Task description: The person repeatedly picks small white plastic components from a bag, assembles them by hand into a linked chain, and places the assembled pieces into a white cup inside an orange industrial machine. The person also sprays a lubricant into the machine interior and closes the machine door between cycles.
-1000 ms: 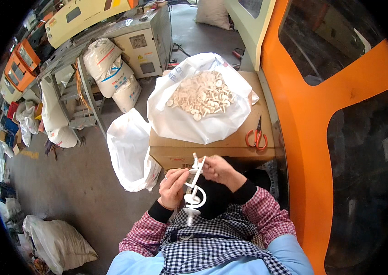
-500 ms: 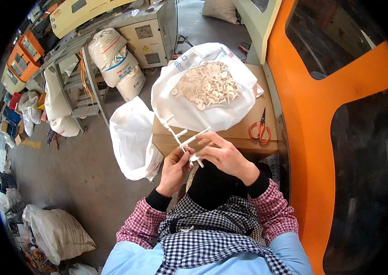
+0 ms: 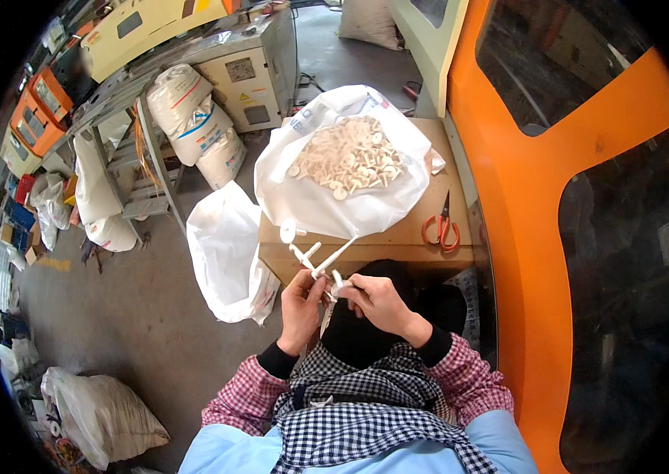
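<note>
My left hand and my right hand are close together over my lap, both gripping a white plastic sprue with round knobs on its branches. The sprue sticks up and to the left, toward the table edge. Just beyond it, a white bag lies spread open on the wooden table, holding a heap of several small cream plastic parts.
Orange-handled scissors lie on the table's right side. A white sack hangs open at the table's left. An orange machine frame stands on the right. Filled sacks, a metal rack and a grey cabinet stand beyond on the concrete floor.
The sprue has been turned from hanging down over my lap to pointing up and left, and my hands have shifted their grip on it. My head has tilted slightly.
</note>
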`<state>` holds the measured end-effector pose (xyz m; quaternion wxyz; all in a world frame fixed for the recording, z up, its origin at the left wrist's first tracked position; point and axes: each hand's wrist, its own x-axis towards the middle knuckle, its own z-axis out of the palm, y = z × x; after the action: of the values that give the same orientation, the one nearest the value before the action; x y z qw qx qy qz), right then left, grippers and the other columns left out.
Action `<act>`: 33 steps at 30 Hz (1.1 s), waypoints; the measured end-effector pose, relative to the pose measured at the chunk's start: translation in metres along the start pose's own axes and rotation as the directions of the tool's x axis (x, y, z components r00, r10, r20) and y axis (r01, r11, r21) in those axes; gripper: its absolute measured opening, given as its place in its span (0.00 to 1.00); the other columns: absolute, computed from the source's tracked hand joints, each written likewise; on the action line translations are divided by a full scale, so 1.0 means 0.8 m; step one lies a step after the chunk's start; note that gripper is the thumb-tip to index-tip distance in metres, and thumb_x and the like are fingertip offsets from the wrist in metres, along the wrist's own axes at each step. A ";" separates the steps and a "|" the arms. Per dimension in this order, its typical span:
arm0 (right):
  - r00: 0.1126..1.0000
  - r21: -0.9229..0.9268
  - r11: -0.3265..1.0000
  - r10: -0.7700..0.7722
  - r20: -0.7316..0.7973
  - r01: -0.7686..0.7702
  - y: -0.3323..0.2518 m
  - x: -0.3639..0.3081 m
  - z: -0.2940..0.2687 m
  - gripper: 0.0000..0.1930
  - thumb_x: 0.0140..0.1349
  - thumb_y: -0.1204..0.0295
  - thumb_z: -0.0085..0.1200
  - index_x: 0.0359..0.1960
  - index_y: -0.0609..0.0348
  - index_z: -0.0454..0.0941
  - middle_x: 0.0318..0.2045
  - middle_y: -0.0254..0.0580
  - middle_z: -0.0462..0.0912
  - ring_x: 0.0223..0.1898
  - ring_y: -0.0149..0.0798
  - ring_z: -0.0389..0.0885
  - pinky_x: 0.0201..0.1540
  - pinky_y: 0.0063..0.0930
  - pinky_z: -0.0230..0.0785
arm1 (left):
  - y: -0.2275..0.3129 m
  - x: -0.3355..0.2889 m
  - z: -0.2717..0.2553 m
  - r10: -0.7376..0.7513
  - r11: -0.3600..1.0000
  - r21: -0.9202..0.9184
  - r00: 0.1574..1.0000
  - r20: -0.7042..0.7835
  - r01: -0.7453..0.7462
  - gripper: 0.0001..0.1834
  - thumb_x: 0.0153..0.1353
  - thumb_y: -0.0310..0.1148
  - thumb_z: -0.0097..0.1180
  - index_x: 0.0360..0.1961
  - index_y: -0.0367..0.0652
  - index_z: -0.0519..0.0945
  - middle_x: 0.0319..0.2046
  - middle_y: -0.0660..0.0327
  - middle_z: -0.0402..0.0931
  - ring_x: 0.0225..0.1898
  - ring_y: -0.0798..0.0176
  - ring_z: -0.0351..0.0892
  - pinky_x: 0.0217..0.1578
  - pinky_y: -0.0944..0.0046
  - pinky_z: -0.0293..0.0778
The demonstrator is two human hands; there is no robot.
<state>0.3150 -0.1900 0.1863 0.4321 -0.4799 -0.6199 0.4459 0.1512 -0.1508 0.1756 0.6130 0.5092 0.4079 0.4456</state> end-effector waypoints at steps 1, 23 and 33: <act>0.999 -0.070 0.998 -0.013 -0.035 0.010 0.020 0.009 -0.001 0.12 0.66 0.71 0.44 0.35 0.68 0.76 0.21 0.35 0.77 0.20 0.26 0.74 0.21 0.20 0.66 | 0.000 0.002 -0.001 0.253 0.939 0.240 0.968 0.007 -0.247 0.05 0.57 0.17 0.49 0.34 0.35 0.75 0.26 0.60 0.75 0.26 0.65 0.74 0.26 0.69 0.69; 0.977 0.100 0.993 0.038 0.211 -0.060 -0.028 0.057 -0.075 0.15 0.62 0.74 0.51 0.50 0.66 0.71 0.40 0.35 0.79 0.42 0.26 0.74 0.46 0.19 0.68 | 0.012 0.017 -0.019 0.391 0.665 0.596 0.890 0.235 -0.449 0.10 0.56 0.18 0.49 0.40 0.35 0.75 0.28 0.53 0.74 0.29 0.59 0.76 0.30 0.65 0.71; 0.898 -0.473 0.840 -0.394 -0.197 0.265 -0.026 0.029 -0.023 0.16 0.54 0.68 0.58 0.40 0.65 0.74 0.35 0.52 0.78 0.40 0.55 0.74 0.47 0.40 0.66 | 0.012 0.001 -0.011 0.539 0.521 0.751 0.839 0.079 -0.406 0.17 0.55 0.23 0.54 0.48 0.35 0.71 0.38 0.48 0.71 0.35 0.52 0.75 0.34 0.60 0.71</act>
<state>0.3243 -0.1676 0.2132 0.4701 -0.5082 -0.7079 0.1399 0.1415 -0.1472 0.1835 0.1704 0.7660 0.4471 0.4294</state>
